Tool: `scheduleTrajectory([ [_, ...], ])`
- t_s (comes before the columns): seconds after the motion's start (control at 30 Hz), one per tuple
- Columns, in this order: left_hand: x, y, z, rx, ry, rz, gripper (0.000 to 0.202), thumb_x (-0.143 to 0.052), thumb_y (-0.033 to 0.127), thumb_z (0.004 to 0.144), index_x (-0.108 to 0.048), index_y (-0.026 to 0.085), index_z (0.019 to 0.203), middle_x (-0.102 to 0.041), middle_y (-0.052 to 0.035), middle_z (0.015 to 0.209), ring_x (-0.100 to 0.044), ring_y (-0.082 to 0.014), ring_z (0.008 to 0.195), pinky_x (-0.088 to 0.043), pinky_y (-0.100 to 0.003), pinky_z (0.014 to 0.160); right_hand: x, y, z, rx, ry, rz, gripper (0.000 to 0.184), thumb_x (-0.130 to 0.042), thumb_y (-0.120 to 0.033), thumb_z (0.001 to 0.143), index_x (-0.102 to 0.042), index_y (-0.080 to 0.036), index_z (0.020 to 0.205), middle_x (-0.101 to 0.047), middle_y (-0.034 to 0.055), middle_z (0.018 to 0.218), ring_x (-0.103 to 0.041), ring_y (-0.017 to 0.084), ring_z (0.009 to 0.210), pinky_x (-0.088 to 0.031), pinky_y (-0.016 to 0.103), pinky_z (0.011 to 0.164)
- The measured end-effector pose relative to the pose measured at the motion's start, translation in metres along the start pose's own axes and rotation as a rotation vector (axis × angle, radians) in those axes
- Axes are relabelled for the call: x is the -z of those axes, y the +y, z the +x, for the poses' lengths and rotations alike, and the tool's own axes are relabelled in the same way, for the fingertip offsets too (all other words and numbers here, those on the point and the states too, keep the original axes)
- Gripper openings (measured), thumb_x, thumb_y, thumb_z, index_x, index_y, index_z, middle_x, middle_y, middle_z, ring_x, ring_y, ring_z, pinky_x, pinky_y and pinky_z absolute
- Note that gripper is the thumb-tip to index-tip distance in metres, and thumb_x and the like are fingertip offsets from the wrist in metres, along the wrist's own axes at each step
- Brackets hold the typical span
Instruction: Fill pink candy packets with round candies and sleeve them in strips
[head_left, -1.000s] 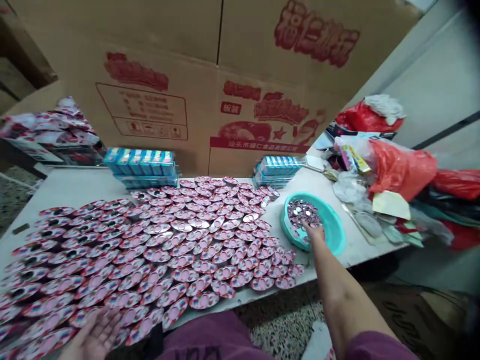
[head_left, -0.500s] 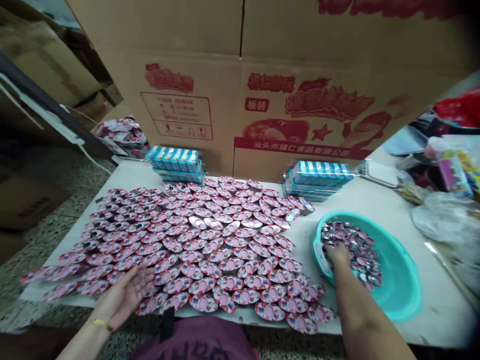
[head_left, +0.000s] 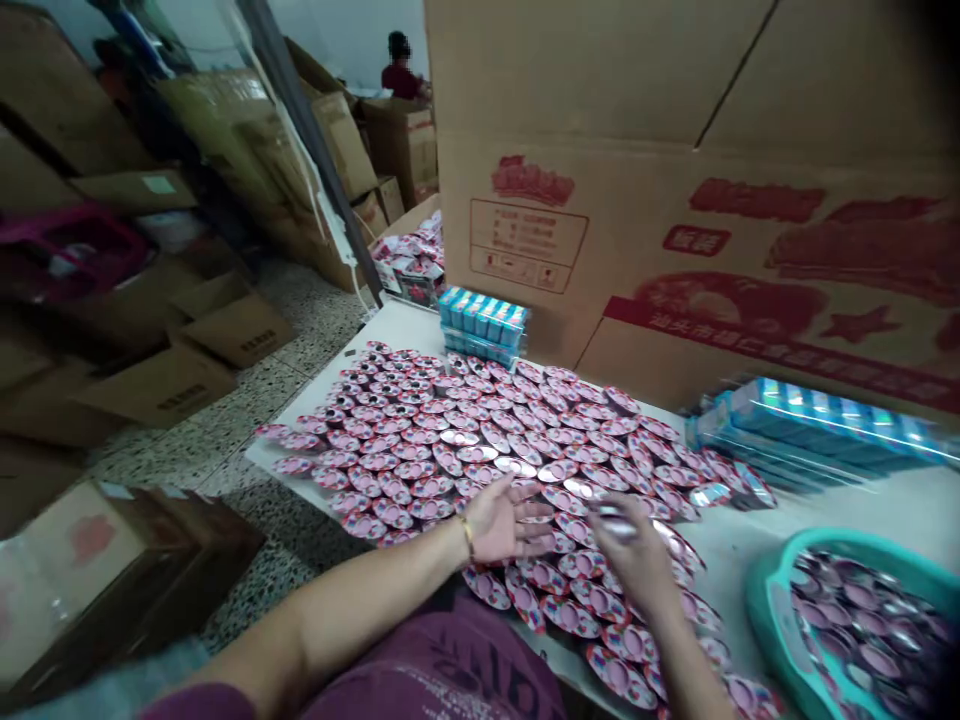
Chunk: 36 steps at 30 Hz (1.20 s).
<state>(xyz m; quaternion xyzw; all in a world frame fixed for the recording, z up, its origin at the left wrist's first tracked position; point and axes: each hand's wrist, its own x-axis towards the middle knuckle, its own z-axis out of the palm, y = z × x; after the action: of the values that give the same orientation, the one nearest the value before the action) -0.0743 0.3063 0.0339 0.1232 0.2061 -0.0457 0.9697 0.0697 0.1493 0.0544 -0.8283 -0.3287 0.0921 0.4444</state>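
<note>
Many pink oval cards point(head_left: 450, 440) lie overlapping across the white table point(head_left: 390, 320). My left hand point(head_left: 510, 520) hovers palm up and open over the near rows. Right beside it, my right hand point(head_left: 634, 550) is closed on several small shiny round pieces point(head_left: 615, 520) and is blurred by motion. A teal basin point(head_left: 772, 610) full of the same pink and silver round pieces point(head_left: 862, 630) sits at the lower right.
Large printed cardboard boxes point(head_left: 675, 200) wall the table's far side. Blue packs point(head_left: 484, 320) and another blue stack point(head_left: 817, 425) stand at the back. Cartons point(head_left: 150, 380) cover the floor on the left. A person point(head_left: 401, 70) sits far behind.
My right hand left the teal basin holding round pieces and moved left over the cards. My left hand rose toward it, palm up. The view swung left.
</note>
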Motion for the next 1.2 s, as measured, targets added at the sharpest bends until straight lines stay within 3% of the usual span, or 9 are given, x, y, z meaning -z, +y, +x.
scheduleTrajectory([
  [0.07, 0.009, 0.005, 0.000, -0.017, -0.025, -0.075, 0.039, -0.047, 0.048, 0.074, -0.059, 0.018, 0.095, -0.064, -0.0101, 0.090, -0.060, -0.0253, 0.082, -0.040, -0.042, 0.076, -0.063, -0.045, -0.004, 0.350, -0.277, -0.136, 0.026, -0.052, -0.031, 0.070, -0.056, -0.026, 0.095, -0.057, 0.0068, 0.098, -0.056, 0.019, 0.088, -0.049, 0.031, 0.072],
  [0.13, 0.028, 0.018, -0.010, -0.084, 0.010, -0.139, 0.034, -0.048, 0.046, 0.072, -0.061, 0.017, 0.086, -0.064, -0.0087, 0.082, -0.060, -0.0249, 0.082, -0.041, -0.039, 0.075, -0.114, -0.075, -0.008, 0.533, -0.418, -0.351, 0.035, -0.055, -0.022, 0.069, -0.053, -0.026, 0.104, -0.054, 0.0079, 0.105, -0.053, 0.021, 0.093, -0.049, 0.031, 0.071],
  [0.33, 0.100, 0.092, -0.070, -0.185, 0.148, -0.300, 0.020, -0.052, 0.033, 0.070, -0.060, 0.015, 0.072, -0.062, -0.0048, 0.067, -0.060, -0.0185, 0.069, -0.045, -0.030, 0.066, -0.213, -0.128, 0.002, 0.840, -0.504, -0.566, 0.030, -0.052, -0.018, 0.076, -0.054, -0.024, 0.106, -0.042, 0.0073, 0.125, -0.042, 0.024, 0.108, -0.045, 0.033, 0.078],
  [0.47, 0.139, 0.151, -0.109, -0.188, 0.177, -0.318, 0.020, -0.050, 0.030, 0.070, -0.058, 0.012, 0.069, -0.057, -0.0030, 0.056, -0.053, -0.0116, 0.047, -0.037, -0.020, 0.041, -0.275, -0.166, 0.010, 0.876, -0.495, -0.468, 0.033, -0.054, -0.025, 0.077, -0.054, -0.028, 0.110, -0.039, 0.0041, 0.130, -0.032, 0.025, 0.118, -0.035, 0.040, 0.091],
  [0.6, 0.168, 0.198, -0.143, -0.198, 0.166, -0.316, 0.019, -0.043, 0.023, 0.076, -0.057, 0.010, 0.071, -0.056, -0.0022, 0.057, -0.050, -0.0084, 0.044, -0.032, -0.016, 0.037, -0.329, -0.202, 0.011, 0.644, -0.414, -0.236, 0.033, -0.052, -0.026, 0.078, -0.055, -0.031, 0.111, -0.049, 0.0047, 0.119, -0.039, 0.022, 0.112, -0.034, 0.039, 0.091],
  [0.73, 0.190, 0.227, -0.168, -0.214, 0.164, -0.342, 0.015, -0.045, 0.024, 0.076, -0.056, 0.013, 0.076, -0.061, -0.0054, 0.069, -0.059, -0.0149, 0.064, -0.047, -0.028, 0.058, -0.356, -0.214, 0.025, 0.106, -0.226, 0.018, 0.030, -0.046, -0.031, 0.079, -0.059, -0.022, 0.105, -0.061, 0.0051, 0.089, -0.055, 0.017, 0.083, -0.044, 0.030, 0.075],
  [0.9, 0.212, 0.244, -0.195, -0.200, 0.185, -0.329, 0.018, -0.048, 0.029, 0.076, -0.055, 0.013, 0.082, -0.062, -0.0082, 0.079, -0.060, -0.0185, 0.077, -0.049, -0.035, 0.068, -0.368, -0.189, 0.062, -0.379, -0.292, 0.175, 0.036, -0.047, -0.035, 0.074, -0.058, -0.012, 0.099, -0.061, 0.0029, 0.069, -0.056, 0.014, 0.057, -0.046, 0.026, 0.055],
  [1.0, 0.221, 0.249, -0.206, -0.250, 0.222, -0.336, 0.020, -0.047, 0.031, 0.076, -0.055, 0.013, 0.082, -0.062, -0.0092, 0.079, -0.061, -0.0196, 0.076, -0.049, -0.037, 0.067, -0.373, -0.179, 0.084, -0.358, -0.325, 0.084, 0.032, -0.041, -0.027, 0.077, -0.056, -0.011, 0.099, -0.062, 0.0022, 0.072, -0.058, 0.014, 0.065, -0.046, 0.026, 0.062],
  [1.2, 0.229, 0.250, -0.215, -0.329, 0.275, -0.331, 0.018, -0.046, 0.028, 0.076, -0.056, 0.015, 0.082, -0.063, -0.0087, 0.078, -0.061, -0.0209, 0.075, -0.050, -0.039, 0.066, -0.383, -0.189, 0.119, -0.094, -0.415, -0.747, 0.021, -0.051, -0.023, 0.074, -0.060, -0.016, 0.092, -0.063, 0.0087, 0.091, -0.056, 0.018, 0.092, -0.040, 0.026, 0.077],
])
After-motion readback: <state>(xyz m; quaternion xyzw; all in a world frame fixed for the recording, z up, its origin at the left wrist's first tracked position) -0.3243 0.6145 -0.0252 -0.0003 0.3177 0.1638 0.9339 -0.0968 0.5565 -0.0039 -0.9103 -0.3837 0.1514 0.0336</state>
